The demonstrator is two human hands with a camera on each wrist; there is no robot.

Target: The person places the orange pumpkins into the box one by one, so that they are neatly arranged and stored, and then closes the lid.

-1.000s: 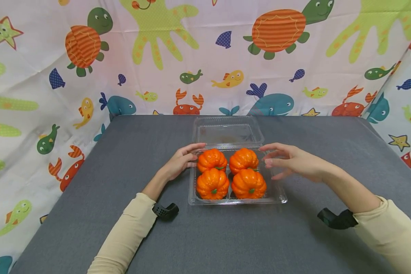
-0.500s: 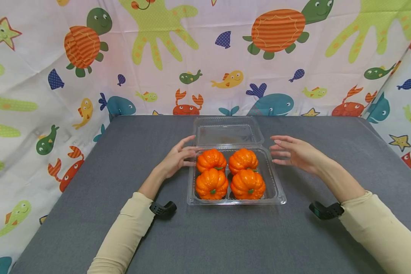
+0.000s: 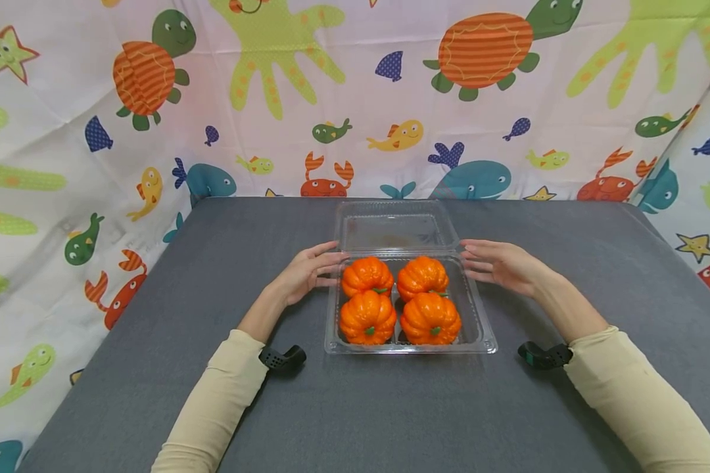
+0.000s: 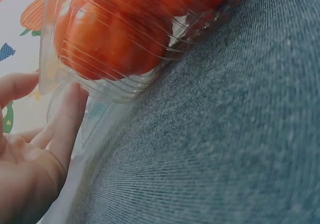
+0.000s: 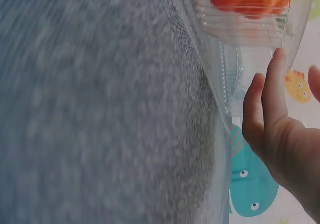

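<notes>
A clear plastic clamshell container lies on the table with its lid folded back flat behind it. Several small orange pumpkins with green stems sit in the base, two rows deep. My left hand is at the back left corner, its extended fingertips touching the rim near the hinge. In the left wrist view, the fingers meet the container's outer wall. Across from it, my right hand reaches the back right corner with extended fingers. One of its fingertips appears to touch the plastic in the right wrist view.
The grey cloth-covered table extends around the container. A curtain printed with sea animals hangs behind the table's far edge and along both sides. Dark bands are worn near both wrists.
My right hand first drew back off the container's right side, then came in again to the back right corner. The left hand shifted slightly at the left rim. Container and pumpkins stayed put.
</notes>
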